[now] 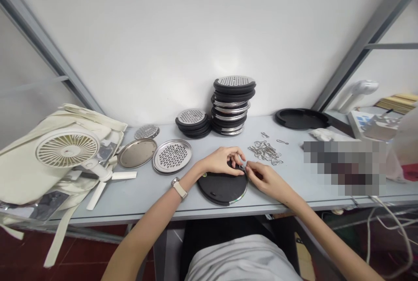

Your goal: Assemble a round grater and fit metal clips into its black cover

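Note:
A black round disc (224, 187) lies flat near the table's front edge, with a silvery strip showing on its lower right rim. My left hand (225, 161) rests over its far side, fingers curled onto the rim. At the disc's upper right edge, my right hand (263, 178) has thumb and index finger pinched together. A tiny shiny bit shows between the two hands; the fingertips hide what the right hand pinches. Just beyond the right hand, a loose pile of wire clips (265, 151) is spread on the table, with a single clip (282, 142) apart from it.
Behind stand a tall stack of round graters with black rims (233, 105) and a lower stack (193, 123). Left of the disc lie a perforated metal plate (172, 155) and a plain metal disc (137, 152). A white fan (67, 147) stands far left; a black tray (302, 118) sits back right.

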